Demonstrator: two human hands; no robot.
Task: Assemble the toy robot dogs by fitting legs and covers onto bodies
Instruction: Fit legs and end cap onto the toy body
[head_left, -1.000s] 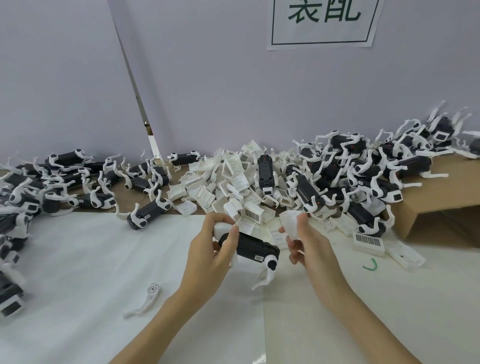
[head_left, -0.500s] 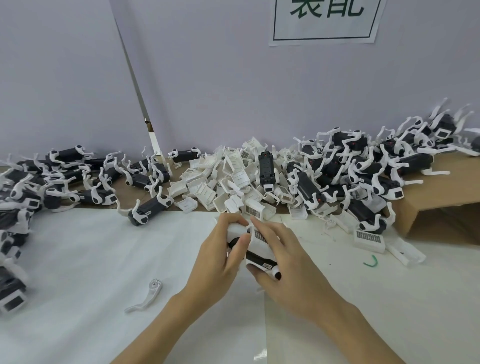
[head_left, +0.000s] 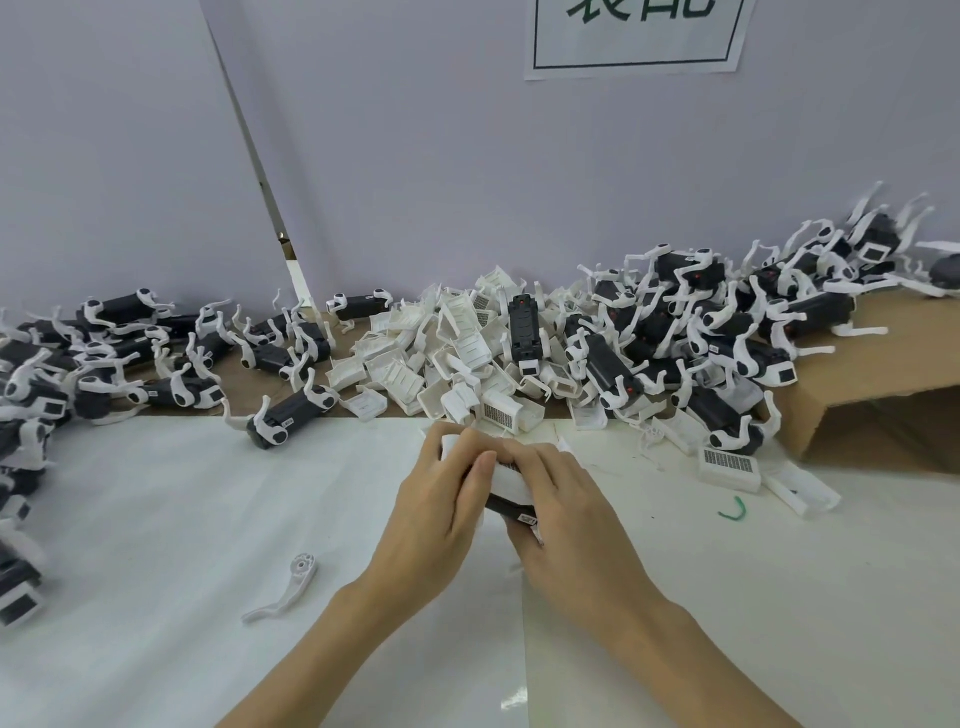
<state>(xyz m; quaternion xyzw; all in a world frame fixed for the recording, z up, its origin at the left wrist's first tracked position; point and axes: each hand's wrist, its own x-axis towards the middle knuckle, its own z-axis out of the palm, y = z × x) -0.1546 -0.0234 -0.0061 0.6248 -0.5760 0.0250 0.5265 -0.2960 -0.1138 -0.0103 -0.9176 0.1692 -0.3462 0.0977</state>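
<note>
Left hand: fingers curled round the far end of the toy dog body, gripping it.
Right hand: fingers wrapped over the white cover, pressing it onto the body.
Body: centre of the white table, between both hands.
Loose leg: at 8 o'clock from the hands.
Cover pile: 12 o'clock.
Green scrap: 3 o'clock.

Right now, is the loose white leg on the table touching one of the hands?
No, the loose white leg lies alone on the white table, apart from the left hand.
</note>
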